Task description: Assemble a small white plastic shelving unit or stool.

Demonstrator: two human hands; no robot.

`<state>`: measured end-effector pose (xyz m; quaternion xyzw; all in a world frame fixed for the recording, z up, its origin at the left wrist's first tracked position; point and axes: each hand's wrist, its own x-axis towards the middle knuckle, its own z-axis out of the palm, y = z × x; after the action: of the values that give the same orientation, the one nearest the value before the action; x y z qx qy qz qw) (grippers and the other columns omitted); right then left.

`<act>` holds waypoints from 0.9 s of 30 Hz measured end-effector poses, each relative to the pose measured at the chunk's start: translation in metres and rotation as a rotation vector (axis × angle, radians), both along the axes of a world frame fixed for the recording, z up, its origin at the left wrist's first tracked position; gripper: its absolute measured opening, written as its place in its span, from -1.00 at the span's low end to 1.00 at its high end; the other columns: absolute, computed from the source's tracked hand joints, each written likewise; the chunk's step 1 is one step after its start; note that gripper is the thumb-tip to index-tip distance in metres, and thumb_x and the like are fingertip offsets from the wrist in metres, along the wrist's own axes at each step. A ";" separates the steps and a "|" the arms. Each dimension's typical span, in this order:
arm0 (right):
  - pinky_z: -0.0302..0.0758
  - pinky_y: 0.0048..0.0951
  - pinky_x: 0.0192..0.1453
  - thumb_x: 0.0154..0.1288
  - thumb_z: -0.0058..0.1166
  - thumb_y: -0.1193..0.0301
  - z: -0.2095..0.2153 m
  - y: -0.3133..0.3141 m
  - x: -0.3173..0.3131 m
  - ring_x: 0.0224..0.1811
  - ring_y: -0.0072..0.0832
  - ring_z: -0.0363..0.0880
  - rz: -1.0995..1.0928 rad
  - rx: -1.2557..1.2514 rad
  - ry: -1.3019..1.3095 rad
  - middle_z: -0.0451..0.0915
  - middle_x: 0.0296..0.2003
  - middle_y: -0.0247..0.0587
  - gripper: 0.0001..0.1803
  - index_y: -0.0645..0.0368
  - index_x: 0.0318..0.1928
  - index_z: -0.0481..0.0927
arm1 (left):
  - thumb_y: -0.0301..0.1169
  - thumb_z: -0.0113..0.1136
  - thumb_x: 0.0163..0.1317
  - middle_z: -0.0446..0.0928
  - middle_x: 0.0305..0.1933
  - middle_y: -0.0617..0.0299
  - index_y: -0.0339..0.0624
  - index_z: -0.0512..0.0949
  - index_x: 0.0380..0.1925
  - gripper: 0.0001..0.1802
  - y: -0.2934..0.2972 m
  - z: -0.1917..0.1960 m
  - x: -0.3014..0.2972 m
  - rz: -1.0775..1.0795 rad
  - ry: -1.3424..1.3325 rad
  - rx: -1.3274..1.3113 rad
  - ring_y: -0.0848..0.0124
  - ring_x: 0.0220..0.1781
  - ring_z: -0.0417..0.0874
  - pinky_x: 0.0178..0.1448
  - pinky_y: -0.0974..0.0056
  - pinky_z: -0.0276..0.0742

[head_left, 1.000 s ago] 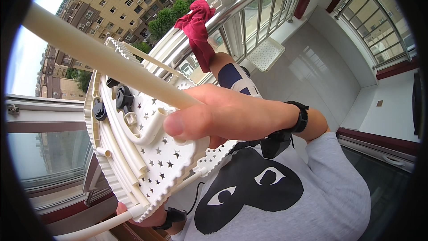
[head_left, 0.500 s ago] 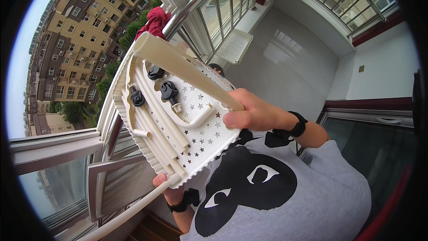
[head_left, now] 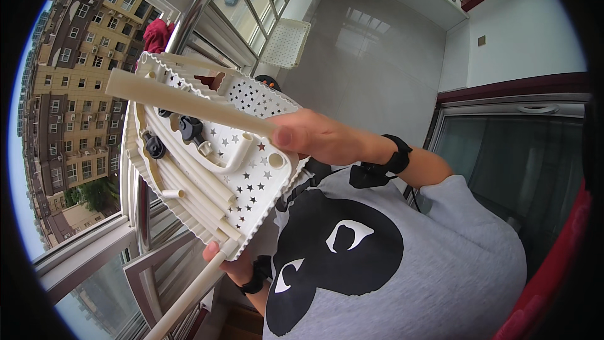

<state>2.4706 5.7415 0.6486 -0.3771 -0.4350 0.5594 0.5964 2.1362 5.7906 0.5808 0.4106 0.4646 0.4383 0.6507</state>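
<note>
A white plastic shelf tray with star-shaped holes and a wavy rim is tilted in front of me. Inside it lie several cream tubes, a curved white handle-like piece and black caster wheels. My right hand is closed around the near end of a thick cream tube, which slants above the tray toward the upper left. Beside that hand shows a round hole in the tray's corner. At the lower corner my left hand grips the tray, next to another cream tube sticking out downward; some fingers are hidden.
Window frames and a metal railing run along the left, with a red cloth hanging there. Another star-holed tray lies on the grey tiled floor by the railing. A sliding glass door stands at the right.
My view has shifted, so the tray appears farther left. My right hand has moved off the tray's corner with its tube, uncovering the round hole; the tube now lies flatter.
</note>
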 end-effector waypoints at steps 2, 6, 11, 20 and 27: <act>0.34 -0.59 -0.35 0.40 -0.26 -0.21 -0.002 -0.005 0.002 -0.43 -0.67 0.30 -0.008 -0.014 -0.016 0.30 -0.48 -0.43 -0.33 0.23 -0.30 0.47 | 0.07 -0.07 0.10 0.49 -0.01 -0.06 -0.36 0.39 0.04 -0.28 0.005 0.010 0.002 -0.057 -0.018 -0.096 0.18 -0.01 0.56 0.07 0.08 0.48; 0.35 -0.58 -0.37 0.41 -0.26 -0.18 0.000 -0.013 -0.003 -0.49 -0.64 0.35 -0.081 -0.128 0.019 0.36 -0.56 -0.40 -0.35 0.21 -0.37 0.48 | 0.09 -0.09 0.02 0.48 0.01 -0.09 -0.38 0.32 0.16 -0.16 0.008 0.038 0.024 -0.055 0.025 -0.191 0.08 -0.06 0.55 0.07 -0.06 0.43; 0.42 -0.53 -0.29 0.47 -0.30 -0.09 -0.011 -0.014 -0.010 -0.40 -0.62 0.44 -0.303 -0.014 -0.066 0.51 -0.43 -0.32 -0.40 0.26 -0.22 0.50 | 0.08 -0.08 0.02 0.48 -0.03 -0.08 -0.36 0.37 0.05 -0.24 0.007 0.025 0.010 -0.029 0.419 0.099 0.06 -0.25 0.57 0.01 -0.08 0.44; 0.38 -0.45 -0.30 0.36 -0.03 -0.01 0.018 -0.025 0.004 -0.38 -0.47 0.48 -0.391 -0.016 -0.367 0.51 -0.46 -0.17 -0.45 0.33 -0.26 0.59 | 0.04 -0.09 0.03 0.46 -0.23 -0.09 -0.37 0.38 -0.05 -0.32 0.003 0.026 0.032 -0.017 0.581 0.349 0.13 -0.34 0.51 -0.12 -0.06 0.44; 0.30 -0.47 -0.48 0.31 -0.03 -0.03 0.040 -0.020 0.001 -0.57 -0.56 0.35 0.014 -0.289 -0.254 0.40 -0.64 -0.35 -0.45 0.31 -0.39 0.52 | 0.08 -0.08 0.02 0.46 -0.01 -0.08 -0.37 0.36 0.07 -0.23 0.005 0.033 0.024 -0.220 0.698 0.441 0.07 -0.19 0.54 -0.02 -0.02 0.49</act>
<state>2.4717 5.7218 0.6885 -0.5236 -0.4243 0.5680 0.4724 2.1605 5.7952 0.6137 0.7106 0.5057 0.2900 0.3941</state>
